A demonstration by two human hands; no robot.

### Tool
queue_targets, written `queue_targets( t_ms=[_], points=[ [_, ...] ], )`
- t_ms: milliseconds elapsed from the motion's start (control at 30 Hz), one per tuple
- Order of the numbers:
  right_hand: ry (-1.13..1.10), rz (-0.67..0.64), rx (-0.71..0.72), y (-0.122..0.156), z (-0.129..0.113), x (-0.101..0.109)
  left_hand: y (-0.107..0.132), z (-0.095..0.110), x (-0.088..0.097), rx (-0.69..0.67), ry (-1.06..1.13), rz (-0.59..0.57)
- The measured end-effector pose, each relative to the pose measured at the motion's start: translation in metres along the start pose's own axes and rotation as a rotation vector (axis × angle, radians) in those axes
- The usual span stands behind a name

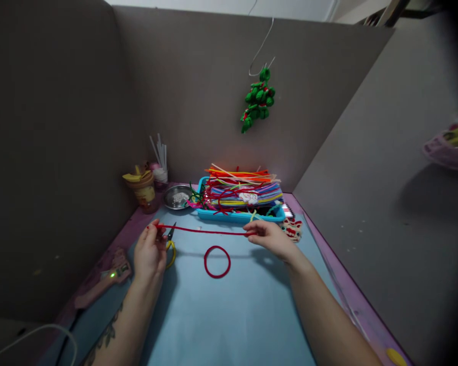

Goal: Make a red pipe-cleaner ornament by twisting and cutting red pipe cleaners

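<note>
A red pipe cleaner [204, 232] is stretched nearly straight between my two hands, above the blue mat. My left hand [150, 250] pinches its left end. At the other end, the fingers of my right hand [266, 235] are closed on it. Below the strand, a ring of red pipe cleaner [217, 262] lies flat on the mat, touched by neither hand. Yellow-handled scissors [170, 249] rest just beside my left hand, which partly hides them.
A blue tray [229, 217] full of colourful pipe cleaners stands at the back, beside a metal bowl [177, 197]. A pink glue gun [107, 282] with a green light lies left. Green leafy craftwork [259, 99] hangs from a wire. Grey panels [198, 91] enclose the blue mat [225, 320].
</note>
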State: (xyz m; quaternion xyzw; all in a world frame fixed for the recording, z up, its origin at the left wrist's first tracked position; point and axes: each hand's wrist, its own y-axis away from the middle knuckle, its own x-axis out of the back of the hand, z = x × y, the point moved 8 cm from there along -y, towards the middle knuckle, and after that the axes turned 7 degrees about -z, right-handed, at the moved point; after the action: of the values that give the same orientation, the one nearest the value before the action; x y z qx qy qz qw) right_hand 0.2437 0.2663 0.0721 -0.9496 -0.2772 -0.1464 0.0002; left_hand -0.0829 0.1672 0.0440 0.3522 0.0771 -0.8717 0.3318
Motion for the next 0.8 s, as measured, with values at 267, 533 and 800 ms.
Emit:
queue_targets(
  t_ms=[267, 533, 800],
  points=[
    [0.005, 0.050, 0.001, 0.003, -0.006, 0.010, 0.000, 0.001, -0.001, 0.006, -0.003, 0.014],
    [0.036, 0.261, 0.104, 0.004, -0.011, 0.019, 0.002, -0.002, 0.006, 0.010, -0.065, 0.022],
    [0.002, 0.284, 0.186, 0.007, -0.018, 0.017, -0.001, 0.001, 0.006, -0.022, -0.042, 0.009]
  ],
)
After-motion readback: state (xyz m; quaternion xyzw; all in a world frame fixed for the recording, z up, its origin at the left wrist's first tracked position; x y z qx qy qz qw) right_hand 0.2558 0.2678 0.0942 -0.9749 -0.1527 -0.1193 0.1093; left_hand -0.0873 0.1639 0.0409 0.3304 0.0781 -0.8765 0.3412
